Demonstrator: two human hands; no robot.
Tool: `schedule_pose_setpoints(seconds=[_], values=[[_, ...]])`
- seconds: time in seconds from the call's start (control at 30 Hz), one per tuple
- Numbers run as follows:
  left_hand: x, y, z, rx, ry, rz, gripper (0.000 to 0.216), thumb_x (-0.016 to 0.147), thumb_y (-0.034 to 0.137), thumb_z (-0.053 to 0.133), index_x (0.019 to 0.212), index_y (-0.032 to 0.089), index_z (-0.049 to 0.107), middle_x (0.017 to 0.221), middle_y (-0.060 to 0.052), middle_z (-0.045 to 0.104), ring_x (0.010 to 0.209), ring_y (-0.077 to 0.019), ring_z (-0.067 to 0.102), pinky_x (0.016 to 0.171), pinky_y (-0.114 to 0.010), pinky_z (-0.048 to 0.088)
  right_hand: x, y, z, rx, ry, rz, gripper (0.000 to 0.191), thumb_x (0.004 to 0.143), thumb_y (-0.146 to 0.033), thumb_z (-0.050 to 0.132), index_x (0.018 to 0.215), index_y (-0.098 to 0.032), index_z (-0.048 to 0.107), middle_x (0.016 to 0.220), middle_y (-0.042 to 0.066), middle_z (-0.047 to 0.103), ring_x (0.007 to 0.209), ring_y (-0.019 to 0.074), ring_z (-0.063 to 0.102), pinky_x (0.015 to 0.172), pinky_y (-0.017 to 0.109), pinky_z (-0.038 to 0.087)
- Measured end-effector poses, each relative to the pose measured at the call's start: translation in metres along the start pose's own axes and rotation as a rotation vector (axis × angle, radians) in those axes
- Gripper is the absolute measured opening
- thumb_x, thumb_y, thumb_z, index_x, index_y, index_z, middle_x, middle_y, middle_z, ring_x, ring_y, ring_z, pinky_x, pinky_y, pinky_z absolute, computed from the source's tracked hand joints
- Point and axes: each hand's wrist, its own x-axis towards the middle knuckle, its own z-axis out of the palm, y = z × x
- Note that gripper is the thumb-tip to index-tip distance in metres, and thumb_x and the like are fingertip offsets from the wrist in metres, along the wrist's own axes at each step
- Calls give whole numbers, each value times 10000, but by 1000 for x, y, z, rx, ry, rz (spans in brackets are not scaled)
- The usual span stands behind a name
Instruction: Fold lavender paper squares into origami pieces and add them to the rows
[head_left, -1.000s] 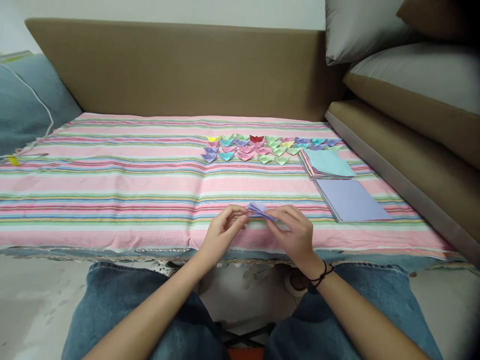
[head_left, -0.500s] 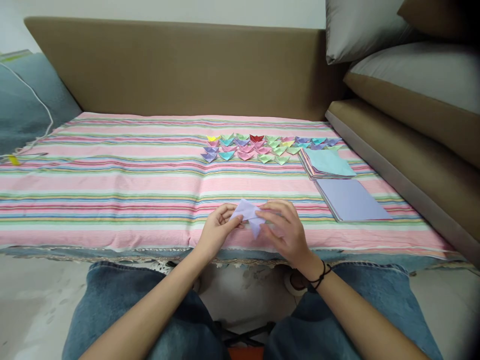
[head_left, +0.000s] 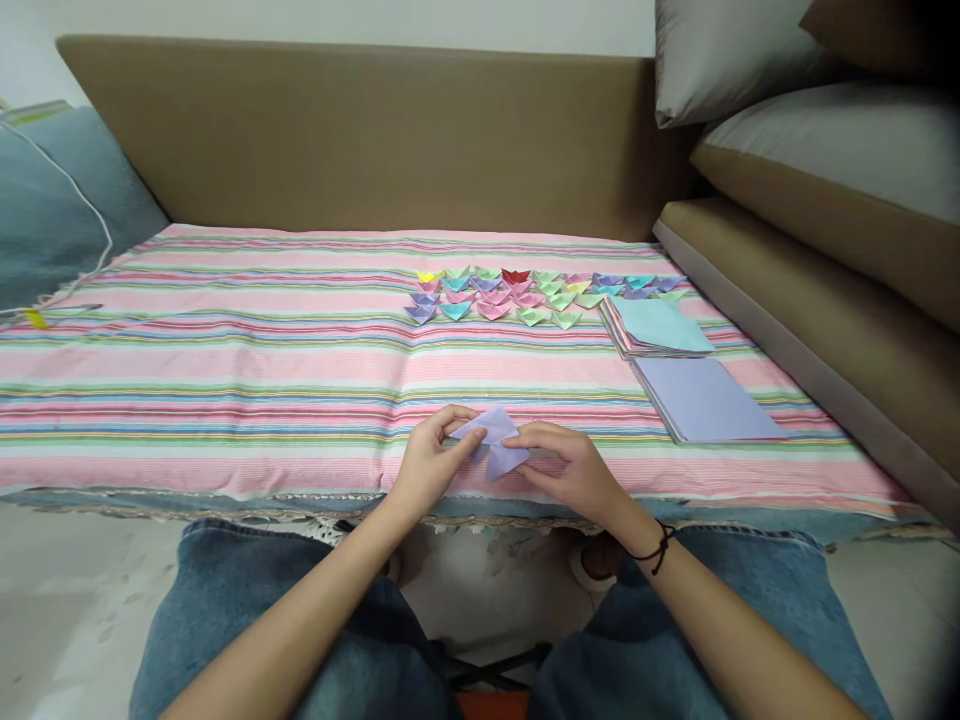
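Note:
A small folded lavender paper piece [head_left: 495, 440] is held between both hands just above the near edge of the striped cloth [head_left: 225, 360]. My left hand [head_left: 431, 462] pinches its left side with thumb and fingers closed. My right hand [head_left: 571, 472] pinches its right side, fingers curled on the paper. Farther back on the cloth lie several small folded paper shapes [head_left: 525, 292] in many colours, set in rows.
Two stacks of square paper lie at the right: a lavender-topped stack [head_left: 705, 400] nearer and a light-blue-topped stack [head_left: 656, 325] behind it. Brown sofa cushions [head_left: 825, 300] rise at the right, a brown backrest [head_left: 360, 130] behind. A white cable [head_left: 82, 215] lies at far left.
The lavender piece was turned and opened out from a flat edge-on fold to a wider shape. Both hands drew slightly nearer to me with it.

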Motion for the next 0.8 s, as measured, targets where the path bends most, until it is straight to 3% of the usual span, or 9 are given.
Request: schedule_pose_setpoints(seconds=[0.13, 0.3, 0.4, 0.5, 0.57, 0.67, 0.8], values=[[0, -2, 1, -95, -48, 15, 286, 736, 297, 650, 975, 191, 534, 744, -2, 637, 713, -149, 602, 617, -228, 439, 1, 0, -2, 29, -3, 26, 251, 752, -234, 655, 1003, -225, 662, 948, 68, 679, 910, 207, 628, 807, 344, 510], [3, 7, -6, -36, -136, 83, 112, 760, 262, 635, 806, 161, 625, 826, -46, 627, 798, -151, 575, 707, -242, 443, 1, 2, -8, 175, -33, 127, 380, 653, -328, 760, 1001, -210, 660, 973, 73, 656, 945, 220, 614, 826, 355, 504], [2, 13, -10, -50, -275, 20, 146, 725, 257, 669, 833, 159, 678, 898, -72, 633, 807, -169, 592, 713, -270, 469, 0, 4, -6, 344, 58, 245, 312, 652, -385, 749, 893, -201, 673, 902, 66, 655, 874, 206, 626, 749, 327, 524], [-1, 14, -10, -111, -377, -11, 329, 610, 200, 756, 930, 193, 680, 1052, -76, 580, 897, -200, 601, 747, -299, 504, 0, 6, -1, 407, 197, 368, 212, 666, -362, 736, 746, -190, 641, 762, 37, 644, 713, 168, 621, 619, 285, 512], [-3, 12, -8, -125, -387, -4, 390, 591, 179, 764, 968, 214, 670, 1098, -73, 546, 948, -216, 596, 792, -330, 516, 0, 6, 1, 422, 232, 407, 199, 661, -330, 738, 706, -185, 611, 716, 23, 623, 659, 152, 599, 574, 267, 489], [-4, 8, -4, -101, -328, 41, 293, 643, 202, 728, 930, 211, 672, 1047, -67, 546, 930, -204, 596, 799, -339, 526, 1, 6, 4, 467, 243, 392, 196, 670, -300, 727, 716, -188, 572, 710, 6, 590, 659, 140, 581, 555, 247, 464], [-3, 7, -1, -14, -276, 83, 184, 689, 244, 697, 863, 190, 678, 952, -68, 575, 861, -183, 596, 672, -258, 530, 1, 4, 4, 556, 202, 372, 282, 678, -281, 720, 853, -213, 511, 755, -3, 604, 700, 142, 596, 576, 240, 467]])
